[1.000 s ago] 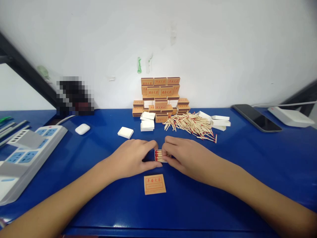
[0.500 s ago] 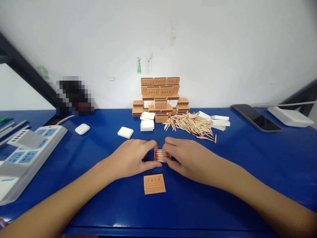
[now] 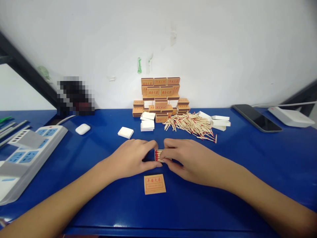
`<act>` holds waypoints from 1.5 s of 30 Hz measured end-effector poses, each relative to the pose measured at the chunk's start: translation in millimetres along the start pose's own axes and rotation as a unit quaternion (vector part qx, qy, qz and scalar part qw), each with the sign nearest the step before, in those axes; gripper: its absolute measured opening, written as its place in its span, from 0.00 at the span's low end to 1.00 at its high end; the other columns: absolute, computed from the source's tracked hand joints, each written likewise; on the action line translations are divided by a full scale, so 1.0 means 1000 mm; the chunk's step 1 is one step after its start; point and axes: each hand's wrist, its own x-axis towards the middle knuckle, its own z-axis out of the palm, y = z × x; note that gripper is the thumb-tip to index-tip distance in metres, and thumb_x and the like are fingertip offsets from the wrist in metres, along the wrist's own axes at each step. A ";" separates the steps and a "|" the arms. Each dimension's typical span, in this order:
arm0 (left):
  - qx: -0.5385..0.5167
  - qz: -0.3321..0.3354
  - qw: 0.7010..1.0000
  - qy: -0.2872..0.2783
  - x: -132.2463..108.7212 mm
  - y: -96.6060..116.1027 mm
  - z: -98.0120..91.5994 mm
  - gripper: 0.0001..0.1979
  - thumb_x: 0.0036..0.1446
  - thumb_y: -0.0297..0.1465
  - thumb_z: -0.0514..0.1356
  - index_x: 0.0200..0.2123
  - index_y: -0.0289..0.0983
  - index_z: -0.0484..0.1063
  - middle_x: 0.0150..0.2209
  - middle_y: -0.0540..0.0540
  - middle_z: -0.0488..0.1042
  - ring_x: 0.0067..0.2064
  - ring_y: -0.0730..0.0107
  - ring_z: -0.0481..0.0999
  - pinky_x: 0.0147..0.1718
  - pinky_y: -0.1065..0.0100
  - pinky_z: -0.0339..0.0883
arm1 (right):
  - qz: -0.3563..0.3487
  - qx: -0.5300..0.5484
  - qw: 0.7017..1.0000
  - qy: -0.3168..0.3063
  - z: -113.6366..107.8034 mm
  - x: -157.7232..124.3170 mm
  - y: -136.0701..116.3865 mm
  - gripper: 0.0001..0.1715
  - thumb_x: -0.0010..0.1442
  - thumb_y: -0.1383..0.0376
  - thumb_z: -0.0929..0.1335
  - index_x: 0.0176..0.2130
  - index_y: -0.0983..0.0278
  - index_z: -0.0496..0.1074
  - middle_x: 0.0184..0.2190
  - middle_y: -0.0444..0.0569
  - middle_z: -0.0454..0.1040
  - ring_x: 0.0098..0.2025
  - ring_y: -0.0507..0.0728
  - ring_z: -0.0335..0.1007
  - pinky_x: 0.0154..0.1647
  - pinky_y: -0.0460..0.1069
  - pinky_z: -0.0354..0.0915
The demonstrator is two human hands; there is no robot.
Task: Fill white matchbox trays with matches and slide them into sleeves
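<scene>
My left hand (image 3: 133, 158) and my right hand (image 3: 184, 157) meet over a small white matchbox tray (image 3: 158, 155) filled with red-tipped matches, lying on the blue table (image 3: 247, 172). The left fingers pinch its left end. The right fingers lie across the matches and cover most of the tray. An orange matchbox sleeve (image 3: 155, 184) lies flat just in front of the hands. A loose pile of matches (image 3: 192, 125) lies behind the right hand.
A stack of orange matchboxes (image 3: 160, 96) stands against the wall, with white trays (image 3: 148, 124) (image 3: 125, 132) (image 3: 220, 120) around it. A power strip (image 3: 29, 148) and white earbud case (image 3: 82, 129) lie left; a phone (image 3: 257, 118) and white device (image 3: 289, 116) lie right.
My right hand's fingers have slid a little to the left over the matches in the tray. The left hand has stayed still.
</scene>
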 end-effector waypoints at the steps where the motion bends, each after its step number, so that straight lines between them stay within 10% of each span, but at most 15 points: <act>1: 0.001 0.000 1.000 0.002 0.000 0.000 0.000 0.18 0.66 0.47 0.64 0.46 0.39 0.73 0.28 0.52 0.72 0.27 0.67 0.71 0.25 0.67 0.54 | -0.001 0.000 1.000 0.002 0.000 0.000 0.000 0.11 0.69 0.71 0.65 0.40 0.63 0.78 0.38 0.47 0.70 0.33 0.52 0.67 0.35 0.50 0.58; 45: 0.004 0.001 1.000 0.004 -0.002 0.000 0.001 0.19 0.66 0.49 0.64 0.46 0.40 0.72 0.27 0.53 0.71 0.26 0.68 0.70 0.25 0.67 0.52 | 0.011 -0.013 0.999 0.042 0.006 0.001 0.015 0.08 0.70 0.70 0.65 0.40 0.65 0.75 0.37 0.47 0.70 0.33 0.52 0.67 0.35 0.49 0.59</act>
